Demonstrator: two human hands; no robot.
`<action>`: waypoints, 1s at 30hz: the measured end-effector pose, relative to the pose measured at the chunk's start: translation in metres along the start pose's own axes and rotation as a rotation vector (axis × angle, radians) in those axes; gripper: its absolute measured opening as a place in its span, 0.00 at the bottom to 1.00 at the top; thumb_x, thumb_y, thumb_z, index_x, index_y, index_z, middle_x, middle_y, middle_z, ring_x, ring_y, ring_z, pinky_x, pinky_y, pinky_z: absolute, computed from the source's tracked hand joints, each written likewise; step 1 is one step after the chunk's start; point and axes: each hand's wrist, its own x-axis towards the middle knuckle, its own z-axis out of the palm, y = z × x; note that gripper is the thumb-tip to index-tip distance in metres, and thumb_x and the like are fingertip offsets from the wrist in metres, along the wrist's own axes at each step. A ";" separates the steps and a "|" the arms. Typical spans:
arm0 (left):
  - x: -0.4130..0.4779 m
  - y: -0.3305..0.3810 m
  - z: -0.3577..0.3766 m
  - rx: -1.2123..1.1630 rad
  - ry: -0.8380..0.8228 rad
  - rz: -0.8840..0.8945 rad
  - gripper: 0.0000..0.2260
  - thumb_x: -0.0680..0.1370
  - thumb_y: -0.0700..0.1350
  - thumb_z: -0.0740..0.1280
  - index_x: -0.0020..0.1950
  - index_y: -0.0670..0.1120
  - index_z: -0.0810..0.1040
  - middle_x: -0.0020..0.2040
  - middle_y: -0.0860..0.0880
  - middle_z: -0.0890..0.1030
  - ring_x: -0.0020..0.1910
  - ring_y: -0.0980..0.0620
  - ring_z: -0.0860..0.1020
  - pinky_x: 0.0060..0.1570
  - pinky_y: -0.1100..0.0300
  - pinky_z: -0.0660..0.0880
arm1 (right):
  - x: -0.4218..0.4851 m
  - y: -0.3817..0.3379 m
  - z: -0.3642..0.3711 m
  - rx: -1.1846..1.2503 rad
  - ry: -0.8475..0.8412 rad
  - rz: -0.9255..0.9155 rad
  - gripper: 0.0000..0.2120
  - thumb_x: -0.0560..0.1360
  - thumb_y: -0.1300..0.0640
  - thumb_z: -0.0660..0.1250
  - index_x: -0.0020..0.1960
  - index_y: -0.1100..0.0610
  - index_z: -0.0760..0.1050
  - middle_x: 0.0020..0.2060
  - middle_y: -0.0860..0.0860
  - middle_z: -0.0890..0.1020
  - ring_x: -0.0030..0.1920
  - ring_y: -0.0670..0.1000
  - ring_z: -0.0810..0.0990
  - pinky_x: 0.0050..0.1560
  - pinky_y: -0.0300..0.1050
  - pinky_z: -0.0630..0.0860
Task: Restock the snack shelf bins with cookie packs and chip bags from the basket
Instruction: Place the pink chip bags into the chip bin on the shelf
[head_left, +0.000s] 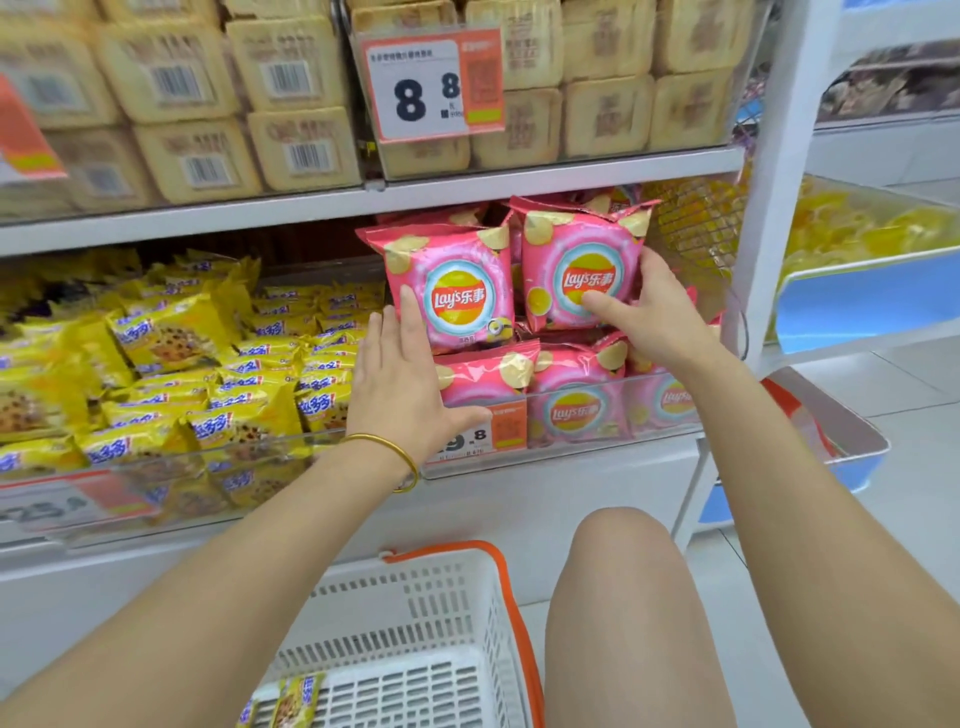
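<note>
Pressing left Lay's bag at 12 o'clock with flat, straight-fingered left grip; clasping right Lay's bag, 1 o'clock, in right grip. At 6 o'clock, basket with cookie pack.

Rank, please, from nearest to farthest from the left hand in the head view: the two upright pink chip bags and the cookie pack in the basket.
1. Left upright chip bag, touched by the left hand.
2. Right upright chip bag, further right.
3. Cookie pack, down in the basket.
</note>
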 end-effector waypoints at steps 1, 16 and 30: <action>0.000 0.000 0.000 0.006 0.004 0.000 0.60 0.63 0.65 0.73 0.75 0.44 0.32 0.78 0.42 0.46 0.76 0.44 0.44 0.75 0.52 0.46 | -0.003 -0.001 0.002 -0.014 0.028 -0.008 0.32 0.72 0.52 0.72 0.71 0.58 0.63 0.63 0.52 0.73 0.65 0.50 0.71 0.65 0.48 0.69; -0.047 -0.019 -0.014 -0.121 0.146 0.158 0.48 0.69 0.60 0.69 0.77 0.40 0.46 0.77 0.42 0.52 0.76 0.46 0.49 0.74 0.59 0.46 | -0.098 -0.051 0.089 -0.163 0.324 -0.355 0.22 0.72 0.57 0.65 0.64 0.63 0.69 0.55 0.58 0.74 0.56 0.57 0.73 0.57 0.48 0.69; -0.187 -0.231 -0.012 0.253 -0.853 -0.216 0.20 0.78 0.50 0.62 0.70 0.47 0.66 0.70 0.46 0.65 0.68 0.46 0.66 0.66 0.52 0.64 | -0.227 0.017 0.346 -0.597 -1.300 -0.218 0.18 0.78 0.60 0.62 0.68 0.57 0.68 0.65 0.59 0.70 0.62 0.59 0.72 0.58 0.50 0.71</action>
